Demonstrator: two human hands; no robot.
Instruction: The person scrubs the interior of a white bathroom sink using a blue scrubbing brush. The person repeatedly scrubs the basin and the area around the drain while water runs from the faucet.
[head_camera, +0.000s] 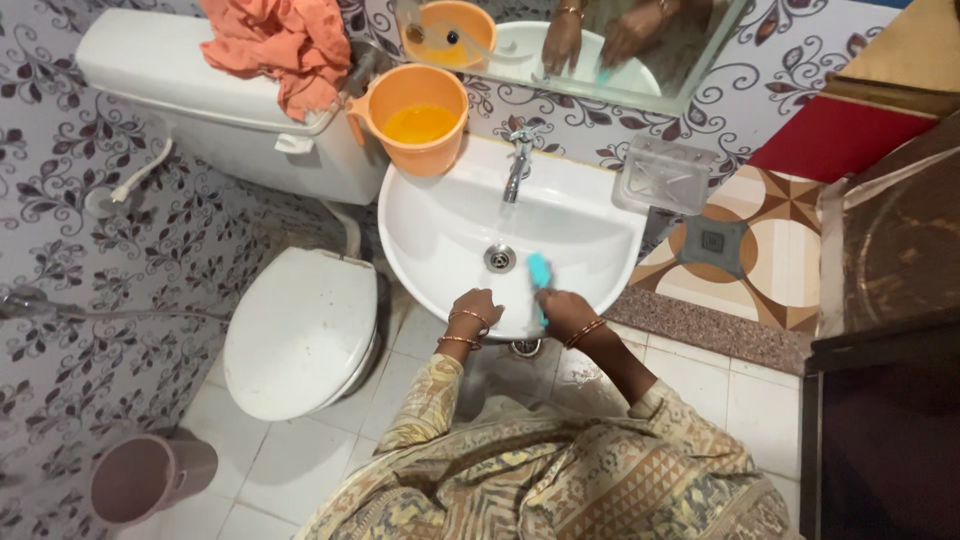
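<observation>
Head view: right hand (563, 310) fingers grip blue brush (539, 272) in sink (430, 235); left hand (474, 308) curled, holding nothing.

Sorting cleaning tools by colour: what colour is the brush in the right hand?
Light blue brush, held by the right hand over the sink; head view.

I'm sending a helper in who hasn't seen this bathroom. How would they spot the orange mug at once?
Start at the white washbasin on the patterned wall. On its back left rim, between the tap and the toilet cistern, stands the orange mug. It is the only orange vessel with a side handle, unlike the pink bucket on the floor.
</observation>
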